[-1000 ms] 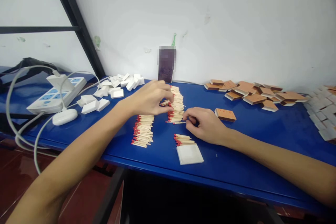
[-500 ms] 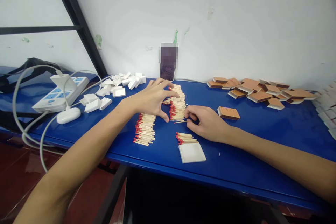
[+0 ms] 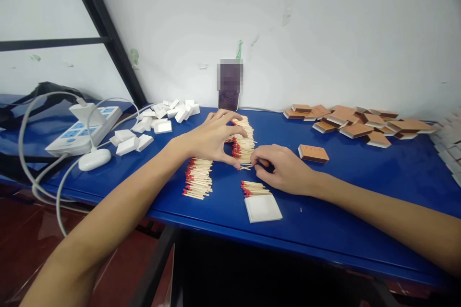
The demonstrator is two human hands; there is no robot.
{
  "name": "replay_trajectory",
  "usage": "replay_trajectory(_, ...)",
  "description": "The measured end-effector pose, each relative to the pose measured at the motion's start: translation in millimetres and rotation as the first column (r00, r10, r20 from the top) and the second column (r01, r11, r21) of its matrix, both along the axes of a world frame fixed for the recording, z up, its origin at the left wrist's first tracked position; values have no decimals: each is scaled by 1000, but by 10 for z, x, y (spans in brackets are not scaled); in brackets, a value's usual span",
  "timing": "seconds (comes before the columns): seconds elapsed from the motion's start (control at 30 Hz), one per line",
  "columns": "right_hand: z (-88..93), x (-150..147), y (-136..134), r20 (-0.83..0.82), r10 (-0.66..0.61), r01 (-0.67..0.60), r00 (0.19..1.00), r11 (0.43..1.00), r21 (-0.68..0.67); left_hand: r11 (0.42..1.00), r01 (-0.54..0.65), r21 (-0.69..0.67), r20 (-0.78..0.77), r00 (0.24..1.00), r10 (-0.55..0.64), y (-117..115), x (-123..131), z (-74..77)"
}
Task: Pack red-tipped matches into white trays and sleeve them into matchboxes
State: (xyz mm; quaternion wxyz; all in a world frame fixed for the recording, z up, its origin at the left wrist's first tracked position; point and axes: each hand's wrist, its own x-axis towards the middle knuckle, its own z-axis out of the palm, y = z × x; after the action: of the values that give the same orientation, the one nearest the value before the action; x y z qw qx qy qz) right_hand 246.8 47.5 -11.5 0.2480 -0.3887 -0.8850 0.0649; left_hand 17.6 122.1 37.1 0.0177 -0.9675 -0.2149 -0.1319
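Note:
Red-headed matches lie in a long pile (image 3: 244,146) in the middle of the blue table. My left hand (image 3: 216,138) arches over the pile's head side, fingers spread, with its thumb tip by the heads of the nearest matches. At the stick ends, my right hand (image 3: 279,168) has curled fingers, with thumb and forefinger closed on the end of a loose match (image 3: 245,168). A second row of matches (image 3: 199,177) lies below my left wrist. Closer to me, a small bunch of matches (image 3: 255,188) lies against a white matchbox tray (image 3: 263,208).
An orange matchbox sleeve (image 3: 313,153) lies right of my right hand; more sleeves (image 3: 356,122) are heaped behind. White trays (image 3: 163,115) are scattered at the back left, beside a power strip (image 3: 84,129) with cables. A phone (image 3: 229,86) leans on the wall.
My left thumb has moved right and slightly down, to the heads of the nearest matches. Two loose matches now cross there. My right hand has shifted slightly left.

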Motion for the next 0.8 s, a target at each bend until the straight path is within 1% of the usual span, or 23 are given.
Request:
replay_trajectory(0.1, 0, 6, -5, 0, -1, 1, 1000, 1000, -6, 1000, 5, 8, 21, 1000, -5, -27, 23, -8)
replay_trajectory(0.37, -15, 8, -2, 0, -4, 4, 1000, 1000, -15, 1000, 27, 5, 11, 1000, -27, -60, 57, -51)
replay_trajectory(0.8, 1, 2, -2, -21, 34, -34, 999, 999, -6, 1000, -4, 23, -4, 1000, 4, -69, 69, -87)
